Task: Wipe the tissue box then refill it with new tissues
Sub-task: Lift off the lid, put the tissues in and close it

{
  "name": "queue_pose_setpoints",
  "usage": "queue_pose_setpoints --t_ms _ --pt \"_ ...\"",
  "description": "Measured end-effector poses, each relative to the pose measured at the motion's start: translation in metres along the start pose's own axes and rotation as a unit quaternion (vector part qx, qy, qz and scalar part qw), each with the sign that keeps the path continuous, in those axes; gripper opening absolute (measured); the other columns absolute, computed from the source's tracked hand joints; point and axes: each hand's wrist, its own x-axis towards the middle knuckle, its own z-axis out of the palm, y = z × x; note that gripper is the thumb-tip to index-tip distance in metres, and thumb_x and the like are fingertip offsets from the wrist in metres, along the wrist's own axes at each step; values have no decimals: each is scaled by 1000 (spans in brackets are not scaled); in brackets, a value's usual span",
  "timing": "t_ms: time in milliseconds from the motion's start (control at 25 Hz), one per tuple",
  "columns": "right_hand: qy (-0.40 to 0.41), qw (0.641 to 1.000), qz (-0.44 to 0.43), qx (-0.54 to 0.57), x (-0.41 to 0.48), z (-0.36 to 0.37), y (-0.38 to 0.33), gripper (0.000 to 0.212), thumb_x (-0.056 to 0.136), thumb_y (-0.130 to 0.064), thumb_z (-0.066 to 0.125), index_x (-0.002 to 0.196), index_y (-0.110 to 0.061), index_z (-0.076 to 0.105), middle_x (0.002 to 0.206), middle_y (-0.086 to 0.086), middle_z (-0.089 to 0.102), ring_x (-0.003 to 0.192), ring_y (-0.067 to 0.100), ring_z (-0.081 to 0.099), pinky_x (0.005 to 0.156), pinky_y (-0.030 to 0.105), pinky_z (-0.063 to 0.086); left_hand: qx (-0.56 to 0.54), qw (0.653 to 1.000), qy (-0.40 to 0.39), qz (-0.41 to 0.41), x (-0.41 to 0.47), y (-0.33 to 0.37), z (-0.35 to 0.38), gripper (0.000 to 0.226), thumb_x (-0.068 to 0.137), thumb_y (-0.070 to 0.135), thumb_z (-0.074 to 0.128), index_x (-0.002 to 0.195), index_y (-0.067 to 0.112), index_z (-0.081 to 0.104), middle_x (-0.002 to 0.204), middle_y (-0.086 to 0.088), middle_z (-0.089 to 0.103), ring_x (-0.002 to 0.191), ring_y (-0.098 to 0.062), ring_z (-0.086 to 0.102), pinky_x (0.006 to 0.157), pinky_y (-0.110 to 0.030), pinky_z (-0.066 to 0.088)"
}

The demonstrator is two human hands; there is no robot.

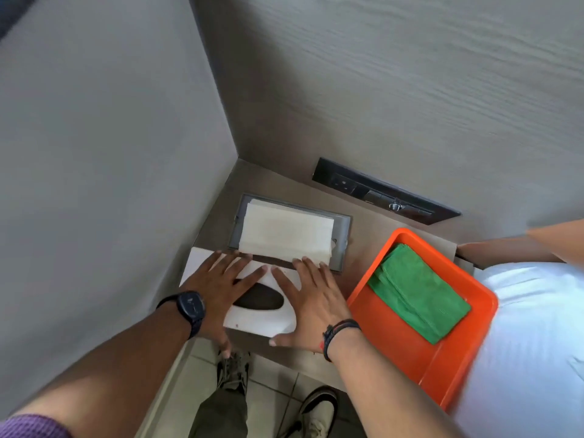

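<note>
A: Fingers first. Left hand lies flat, fingers spread, palm down on the white lid with the dark oval slot. Nothing is pinched or gripped.

B: Right hand?

A: Same. Open, fingers splayed, resting on the right half of the lid, thumb hooked at the near edge. The fingertips of both hands reach the far edge of the lid, just where it meets the tissue stack.

B: Why flat?

A: My guess is they're steadying or sliding the lid toward the tray. Flat palms push a thin cover without bending it.

B: Where's the box?

A: The grey base tray sits on the counter in the wall corner. The new tissues are already laid in it, white and folded. The lid is just in front, touching or overlapping the tray's near edge. I can't tell which.

B: Cloth?

A: Green cloth is folded in the orange bin, right of the hands and well apart from them. Parked there, so I judge the wiping done. Refill looks nearly complete, only the lid is left.

B: Anything else?

A: Watch on the left wrist, cord bracelets on the right. Dark socket panel is on the wall behind the tray.
</note>
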Motion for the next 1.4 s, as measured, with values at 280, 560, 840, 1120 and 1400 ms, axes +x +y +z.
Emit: queue_pose_setpoints --t_ms 280,560,840,1120,1400 --pt "-40 995 26 -88 7 35 -8 131 58 -71 66 141 -34 -28 154 26 -13 143 41 -12 112 61 0 48 997 41 -39 -5 -6 13 148 38 77 65 135 33 -37 157 -18 -5 142 -41 -4 111 -60 -9" --pt "-33 995 23 -89 -1 8 -4 128 50 -68 67 147 -33 -8 141 25 21 123 42 24 100 50 28 83 996 -3 -20 -17 -17 -13 138 53 62 68 135 30 -38 150 -19 11 134 -38 18 113 -56 5" --pt "30 996 34 -83 -33 -73 31 122 46 -64 61 146 -35 -2 138 19 25 121 38 28 95 47 37 81 994 74 32 -15 -25 -95 132 48 68 62 143 32 -22 150 -16 14 131 -36 22 112 -51 15" --pt "31 994 69 -81 11 -75 78 124 47 -59 70 145 -37 -2 144 16 17 132 35 19 104 46 36 107 986 124 14 57 -40 -94 128 46 70 63 146 30 -6 145 -14 26 124 -36 31 108 -51 23" --pt "-1 995 80 -64 36 -48 90 125 43 -59 69 145 -40 -2 144 15 19 132 35 21 104 47 31 99 990 95 18 84 -48 -66 126 47 69 62 146 33 -9 147 -14 21 127 -35 29 109 -51 23"
